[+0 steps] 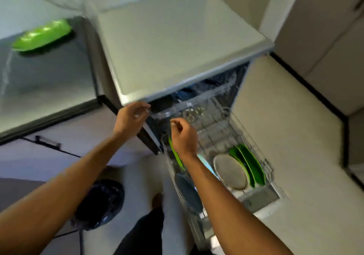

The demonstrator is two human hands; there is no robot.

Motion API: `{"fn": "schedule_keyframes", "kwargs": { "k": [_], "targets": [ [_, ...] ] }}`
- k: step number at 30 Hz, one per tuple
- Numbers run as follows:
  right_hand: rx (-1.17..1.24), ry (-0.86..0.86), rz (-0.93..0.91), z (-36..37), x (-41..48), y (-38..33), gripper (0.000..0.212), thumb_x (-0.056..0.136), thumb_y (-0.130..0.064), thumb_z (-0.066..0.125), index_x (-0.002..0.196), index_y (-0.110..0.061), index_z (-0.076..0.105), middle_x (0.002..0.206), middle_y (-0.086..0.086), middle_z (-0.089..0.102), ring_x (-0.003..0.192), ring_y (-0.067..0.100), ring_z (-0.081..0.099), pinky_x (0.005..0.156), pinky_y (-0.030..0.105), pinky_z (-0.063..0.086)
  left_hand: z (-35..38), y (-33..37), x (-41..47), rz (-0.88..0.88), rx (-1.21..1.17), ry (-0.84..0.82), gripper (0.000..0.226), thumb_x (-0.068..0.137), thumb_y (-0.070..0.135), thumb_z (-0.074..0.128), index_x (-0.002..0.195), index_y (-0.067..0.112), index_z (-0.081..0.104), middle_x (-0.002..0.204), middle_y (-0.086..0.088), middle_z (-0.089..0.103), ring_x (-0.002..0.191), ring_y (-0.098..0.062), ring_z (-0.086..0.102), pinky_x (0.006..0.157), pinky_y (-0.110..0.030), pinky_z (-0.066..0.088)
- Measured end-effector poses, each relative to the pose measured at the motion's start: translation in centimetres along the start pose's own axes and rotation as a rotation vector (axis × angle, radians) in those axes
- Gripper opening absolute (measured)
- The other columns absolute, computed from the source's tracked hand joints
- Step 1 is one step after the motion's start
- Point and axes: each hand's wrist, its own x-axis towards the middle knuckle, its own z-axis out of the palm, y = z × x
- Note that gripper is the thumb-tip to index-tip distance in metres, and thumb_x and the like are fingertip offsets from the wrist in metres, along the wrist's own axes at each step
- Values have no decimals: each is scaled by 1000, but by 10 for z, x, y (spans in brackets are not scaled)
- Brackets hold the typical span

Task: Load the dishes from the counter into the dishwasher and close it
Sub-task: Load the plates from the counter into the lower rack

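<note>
The dishwasher (pixel 177 43) stands open with its lower rack (pixel 256 148) pulled out over the door. In that rack stand green plates (pixel 249 164), a grey plate (pixel 229 171), a pale blue plate (pixel 204 163), a dark plate (pixel 187 191) and a thin green plate (pixel 175 154). The upper rack (pixel 197 99) sticks out a little. My left hand (pixel 133 117) has curled fingers at that rack's front left corner; blur hides any grip. My right hand (pixel 183 134) hovers over the lower rack, fingers loosely curled, holding nothing. A green plate (pixel 42 35) lies on the counter (pixel 49 81).
A dark bin with a black bag (pixel 100 201) sits on the floor at lower left. A cabinet drawer with a handle (pixel 48 142) is below the counter. Pale cabinets (pixel 325 38) stand to the right across the light floor (pixel 285 116). My leg (pixel 145 233) is by the door.
</note>
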Motion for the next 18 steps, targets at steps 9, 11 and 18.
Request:
{"fn": "schedule_keyframes", "kwargs": {
  "k": [9, 11, 18],
  "targets": [
    [-162, -364, -367, 197, 56, -148, 15, 89, -17, 60, 94, -16, 74, 93, 6, 71, 84, 25, 65, 75, 37, 53, -210, -134, 17, -293, 74, 346, 25, 91, 18, 64, 116, 16, 67, 104, 1, 68, 99, -14, 63, 84, -28, 45],
    [-206, -435, -388, 252, 65, -162, 18, 89, -17, 59, 99, -17, 74, 98, 4, 70, 91, 25, 64, 81, 38, 52, -244, -178, 24, -359, 103, 378, 28, 89, 19, 67, 116, 14, 67, 109, -2, 68, 101, -16, 63, 85, -28, 46],
    [-286, -337, -353, 393, 129, -201, 31, 90, -23, 63, 120, -17, 65, 100, 7, 64, 99, 27, 58, 90, 41, 46, -299, -277, 105, -391, 229, 409, 46, 77, 41, 63, 116, 17, 67, 110, -6, 66, 101, -26, 60, 90, -39, 48]
  ]
}}
